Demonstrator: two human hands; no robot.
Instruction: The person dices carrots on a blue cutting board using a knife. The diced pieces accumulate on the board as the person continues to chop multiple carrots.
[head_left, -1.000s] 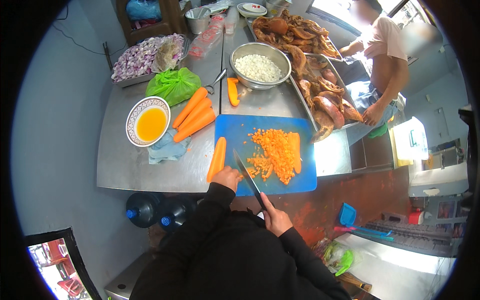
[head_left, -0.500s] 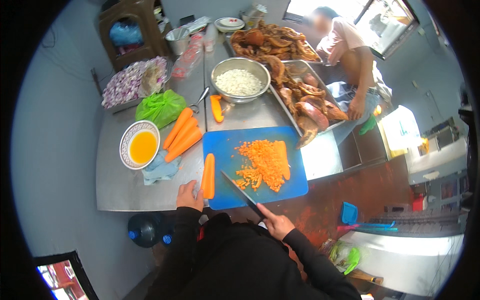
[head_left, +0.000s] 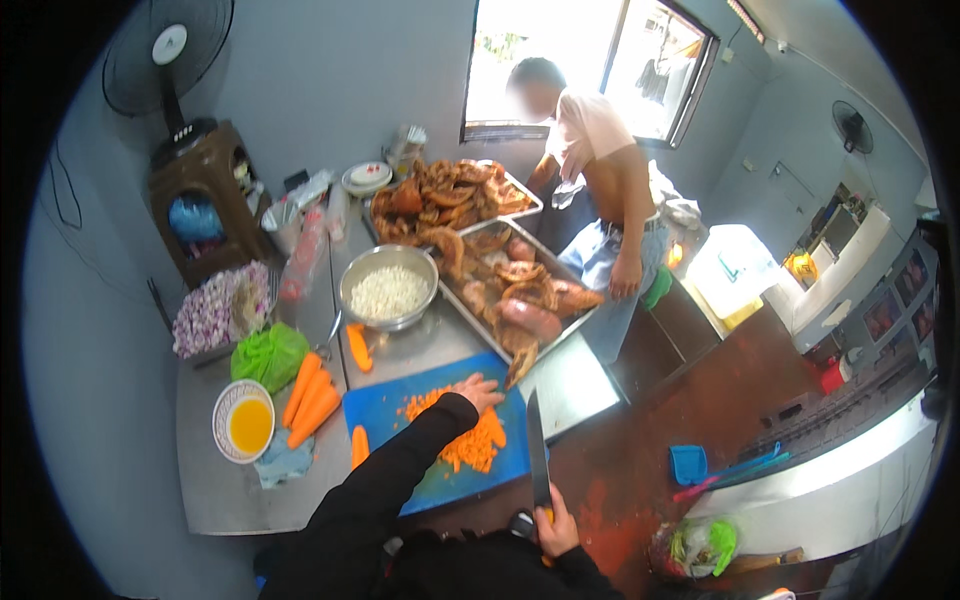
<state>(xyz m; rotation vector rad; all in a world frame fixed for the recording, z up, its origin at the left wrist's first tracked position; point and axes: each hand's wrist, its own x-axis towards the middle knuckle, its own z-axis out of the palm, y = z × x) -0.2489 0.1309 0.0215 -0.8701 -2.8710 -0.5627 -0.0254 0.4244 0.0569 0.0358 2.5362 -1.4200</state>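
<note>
My left arm reaches across the blue cutting board. My left hand rests at the far edge of the diced carrot, its fingers stretched out and apart. The forearm hides part of the pile. With my right hand I grip the handle of a large kitchen knife. Its blade points away from me at the board's right edge. A peeled carrot piece lies on the board's left side, partly behind my sleeve. Several peeled carrots lie left of the board.
Behind the board stand a steel bowl of chopped white pieces and trays of browned meat. Left are a bowl of yellow liquid, a green bag and chopped purple onion. A person stands beyond the trays.
My left hand has gone from beside the carrot at the board's left to the diced pile. The knife has moved off the board to the right. My view has tilted up and turned.
</note>
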